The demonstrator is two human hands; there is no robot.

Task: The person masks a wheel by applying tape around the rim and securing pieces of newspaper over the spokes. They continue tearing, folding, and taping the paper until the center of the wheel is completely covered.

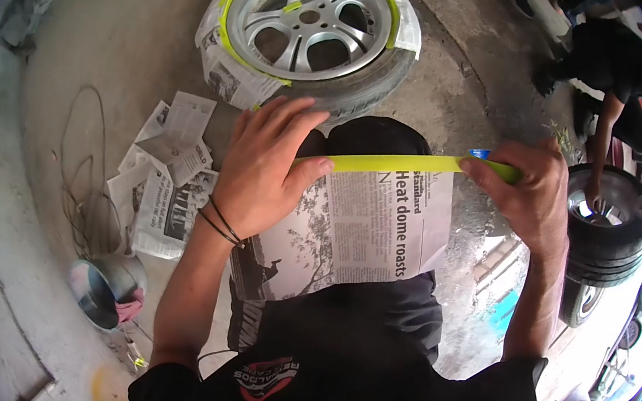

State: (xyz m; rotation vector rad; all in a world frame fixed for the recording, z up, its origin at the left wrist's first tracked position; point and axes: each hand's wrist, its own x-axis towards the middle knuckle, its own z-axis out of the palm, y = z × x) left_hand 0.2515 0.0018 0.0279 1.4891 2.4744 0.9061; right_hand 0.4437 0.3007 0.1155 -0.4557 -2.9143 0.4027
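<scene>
A person's two bare hands work over their own lap, where a newspaper sheet [361,234] lies with a yellow-green tape strip [399,163] along its far edge, the edge away from the body. The left hand [260,172] is spread, its thumb on the tape's left part and its fingers reaching past the paper; whether it also pinches from beneath I cannot tell. The right hand [529,187] is curled closed on the tape's right end, thumb pressed flat along it; a scrap of blue shows beside that thumb, too hidden to identify. To do this well, I would judge, keep the strip taut and level, lay only part of its width on the paper so a sticky margin remains, and smooth from one end to avoid wrinkles. The tape's long axis runs left to right across the body, rising slightly in view toward the right hand. The sheet's longer side runs roughly the same way, its print turned sideways: the headline reads from the far edge toward the body, letter tops facing right. Beyond the knees a silver wheel [299,45] lies flat on the floor, partly ringed with matching tape and paper; more newspaper pieces [173,153] lie to the left.
</scene>
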